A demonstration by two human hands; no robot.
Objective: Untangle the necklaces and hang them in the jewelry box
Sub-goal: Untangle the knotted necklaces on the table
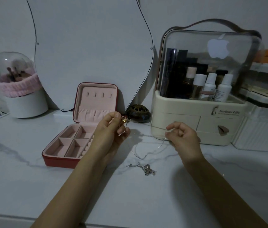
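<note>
Fingers of your left hand (113, 127) pinch a thin chain (148, 128) with a gold bead just above the open jewelry box (80, 127), while your right hand (182, 137) pinches the same chain to the right of the box, the strand running taut between them and its slack drooping to the marble counter (31, 186). A second tangled silver necklace (144, 167) lies on the counter right of the box's front corner. Further right of the box stands a cream cosmetic organizer (200, 122) lettered "Serious Life", an apple logo glowing on its clear lid, with a dark lidded pot (138, 113) between them, a mirror (90, 43) behind the box and a brush holder (21, 89) off to its left.
</note>
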